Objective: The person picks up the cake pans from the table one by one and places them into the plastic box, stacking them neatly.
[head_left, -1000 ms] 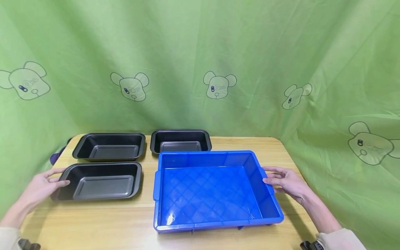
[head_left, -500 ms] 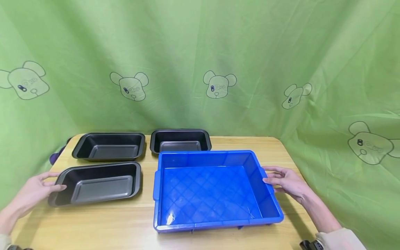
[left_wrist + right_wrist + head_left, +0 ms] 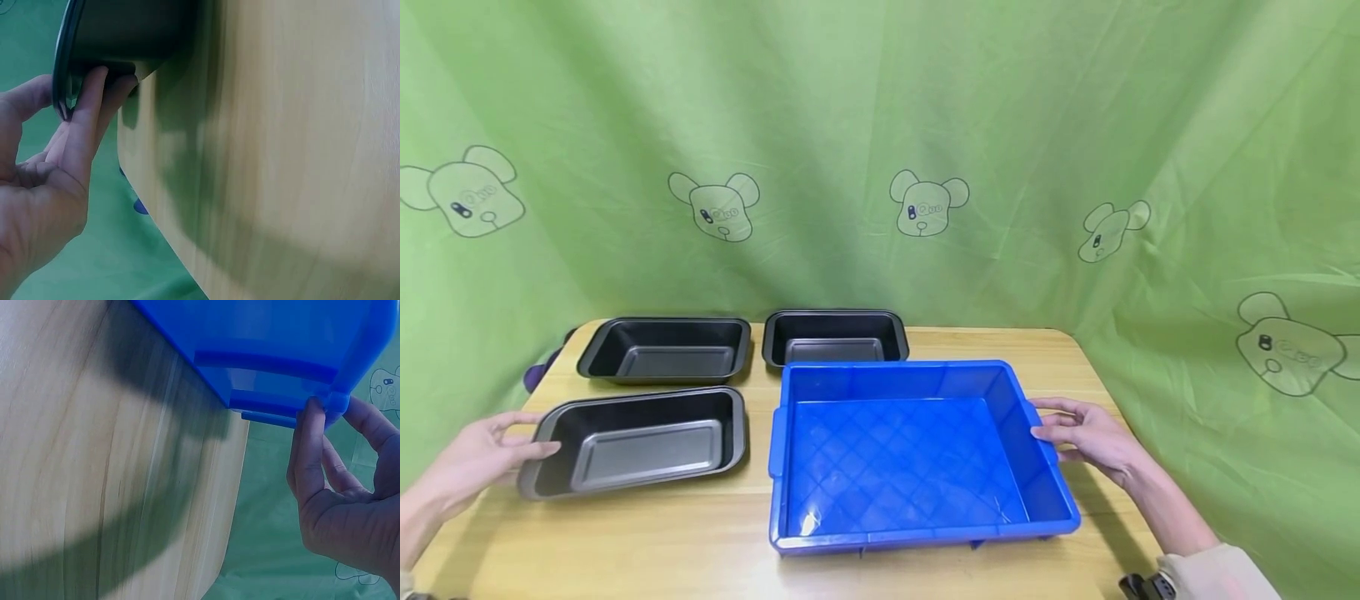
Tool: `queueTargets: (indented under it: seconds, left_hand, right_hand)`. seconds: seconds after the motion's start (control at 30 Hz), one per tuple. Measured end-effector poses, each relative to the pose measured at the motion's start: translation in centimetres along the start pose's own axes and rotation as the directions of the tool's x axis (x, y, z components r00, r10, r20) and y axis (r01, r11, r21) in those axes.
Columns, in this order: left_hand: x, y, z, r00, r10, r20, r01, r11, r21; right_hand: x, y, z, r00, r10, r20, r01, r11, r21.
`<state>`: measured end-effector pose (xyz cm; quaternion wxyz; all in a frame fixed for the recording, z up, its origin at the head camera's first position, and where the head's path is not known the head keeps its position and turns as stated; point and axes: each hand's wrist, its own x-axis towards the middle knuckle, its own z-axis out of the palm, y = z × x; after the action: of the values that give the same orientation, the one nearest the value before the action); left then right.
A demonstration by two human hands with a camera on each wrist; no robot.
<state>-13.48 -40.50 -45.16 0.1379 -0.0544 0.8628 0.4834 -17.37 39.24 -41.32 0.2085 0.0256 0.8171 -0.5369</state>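
Observation:
My left hand (image 3: 478,458) pinches the left end of a black loaf pan (image 3: 647,454), thumb over the rim and fingers underneath. In the left wrist view the fingers (image 3: 87,125) press against the outside of the pan (image 3: 125,37). The pan lies slightly askew, its left end nearer to me. On the other side, my right hand (image 3: 1090,437) grips the right rim of a blue plastic tray (image 3: 925,537). The right wrist view has the thumb over the rim and the fingers (image 3: 310,450) below the edge of the tray (image 3: 275,331).
A second loaf pan (image 3: 677,362) stands just behind the held one. A third loaf pan (image 3: 838,350) sits at the back, its front partly hidden by the tray. All rest on a wooden table (image 3: 647,542) with a green curtain (image 3: 850,108) behind.
The held loaf pan has turned a little, its left end drawn toward me along with the left hand. The right hand and blue tray have stayed in place.

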Motion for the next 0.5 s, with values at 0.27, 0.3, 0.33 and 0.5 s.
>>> queueTargets:
  seconds: [0.27, 0.3, 0.33, 0.5]
  left_hand:
    - [-0.2, -0.06, 0.43, 1.0, 0.011, -0.003, -0.011, 0.998, -0.058]
    - [-0.21, -0.12, 0.45, 1.0, 0.013, -0.002, -0.013, 0.998, -0.06]
    - [-0.24, -0.17, 0.48, 1.0, 0.016, 0.0, -0.016, 0.998, -0.065]
    - [-0.56, -0.16, 0.65, 1.0, 0.017, 0.007, -0.016, 0.991, -0.134]
  right_hand:
    - [0.22, 0.03, 0.0, 1.0, -0.003, 0.003, 0.002, 1.0, 0.009]
    - [0.24, 0.04, -0.01, 1.0, -0.004, 0.004, 0.004, 1.0, 0.009]
    - [0.26, 0.04, -0.01, 1.0, -0.004, 0.004, 0.004, 1.0, 0.011]
    - [0.31, 0.04, 0.0, 1.0, -0.004, 0.003, 0.004, 1.0, 0.011]
